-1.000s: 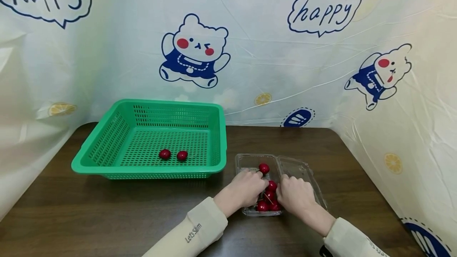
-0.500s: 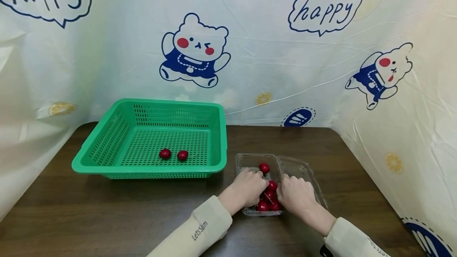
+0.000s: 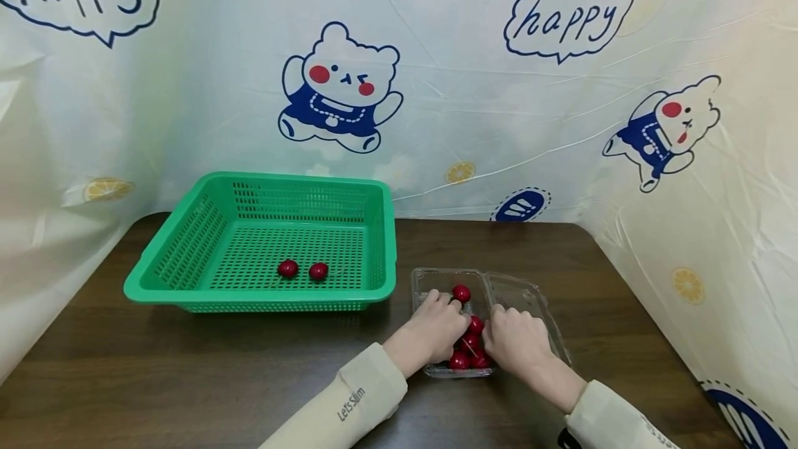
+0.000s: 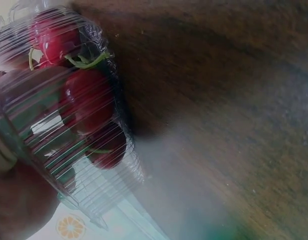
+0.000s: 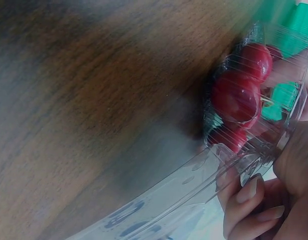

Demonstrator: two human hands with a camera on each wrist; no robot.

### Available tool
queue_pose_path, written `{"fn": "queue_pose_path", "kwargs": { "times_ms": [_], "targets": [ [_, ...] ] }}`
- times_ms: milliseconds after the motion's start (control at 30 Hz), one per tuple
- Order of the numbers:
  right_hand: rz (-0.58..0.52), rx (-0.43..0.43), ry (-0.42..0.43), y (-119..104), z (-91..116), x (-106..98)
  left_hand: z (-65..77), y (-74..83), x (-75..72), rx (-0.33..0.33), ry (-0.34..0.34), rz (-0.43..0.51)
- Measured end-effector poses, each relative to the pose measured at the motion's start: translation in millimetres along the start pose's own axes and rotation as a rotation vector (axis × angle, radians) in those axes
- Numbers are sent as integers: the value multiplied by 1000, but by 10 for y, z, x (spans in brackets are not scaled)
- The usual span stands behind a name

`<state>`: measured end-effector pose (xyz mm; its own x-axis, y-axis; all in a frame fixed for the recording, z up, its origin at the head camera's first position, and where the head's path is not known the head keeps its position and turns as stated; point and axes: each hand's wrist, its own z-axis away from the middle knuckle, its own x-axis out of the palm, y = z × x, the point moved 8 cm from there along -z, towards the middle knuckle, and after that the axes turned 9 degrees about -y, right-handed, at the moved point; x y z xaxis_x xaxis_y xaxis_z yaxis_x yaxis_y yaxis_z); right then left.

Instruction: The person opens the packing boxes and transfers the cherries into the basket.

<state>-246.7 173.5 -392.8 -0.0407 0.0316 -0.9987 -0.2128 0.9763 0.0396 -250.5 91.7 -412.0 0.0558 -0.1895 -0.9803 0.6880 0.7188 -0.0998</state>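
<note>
A clear plastic box [image 3: 436, 274] with its lid folded out to the right holds several red cherries [image 3: 472, 344], some with green stems. My left hand [image 3: 439, 328] reaches over the box's left side, its fingers down among the cherries. Seen through the ribbed wall in the left wrist view, those fingers lie behind the cherries [image 4: 88, 102]; I cannot tell whether they pinch one. My right hand [image 3: 517, 339] grips the box's right edge by the lid hinge. In the right wrist view, its curled fingers [image 5: 249, 192] bear on the clear plastic beside the cherries [image 5: 236, 97].
A green plastic basket [image 3: 262, 296] with a perforated floor stands at the left of the dark wooden table [image 3: 249, 380]. Two cherries [image 3: 288, 269] lie in it. The box's clear lid [image 3: 526, 300] rests open on the right. A printed curtain [image 3: 461, 89] hangs behind.
My left hand has shifted slightly right, and its fingers over the box have lifted and spread a little. The right hand and the box have stayed put.
</note>
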Motion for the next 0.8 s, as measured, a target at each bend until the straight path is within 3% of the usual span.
{"fn": "queue_pose_path", "kwargs": {
  "times_ms": [300,800],
  "targets": [
    [-5,8,-17,18,0,24,-21,-51,51,-16,-51,90],
    [-19,5,-28,15,-17,39,-16,-71,55,8,22,86]
  ]
}}
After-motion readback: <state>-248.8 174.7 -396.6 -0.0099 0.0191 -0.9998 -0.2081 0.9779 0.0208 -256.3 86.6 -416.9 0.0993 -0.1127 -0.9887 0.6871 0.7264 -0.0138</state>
